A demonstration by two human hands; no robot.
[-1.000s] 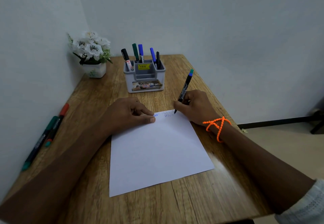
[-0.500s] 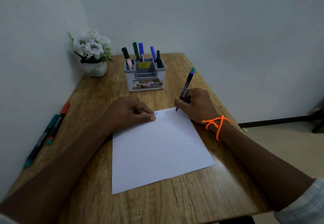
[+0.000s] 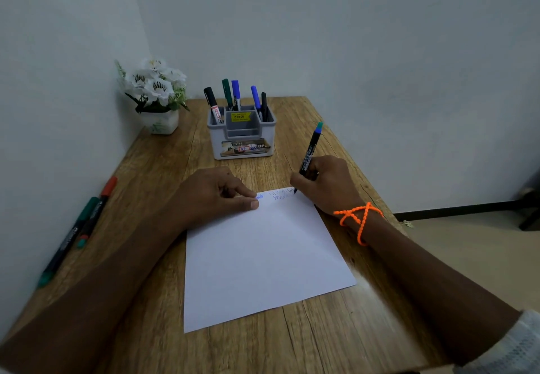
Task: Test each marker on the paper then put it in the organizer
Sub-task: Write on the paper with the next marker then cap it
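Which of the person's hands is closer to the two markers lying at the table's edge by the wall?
Left. The left hand presses the white paper, on the side toward the two loose markers; the right hand writes farther away.

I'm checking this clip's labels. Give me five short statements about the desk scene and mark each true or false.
1. The right hand holds a marker with its tip on the paper. True.
2. The left hand is lifting the paper off the table. False: it rests on the sheet's top left corner, and the sheet lies flat.
3. The organizer holds no markers. False: five stand in it.
4. Two markers lie at the table's left edge, by the wall. True.
5. The flower pot stands to the right of the organizer. False: it stands to its left, in the corner.
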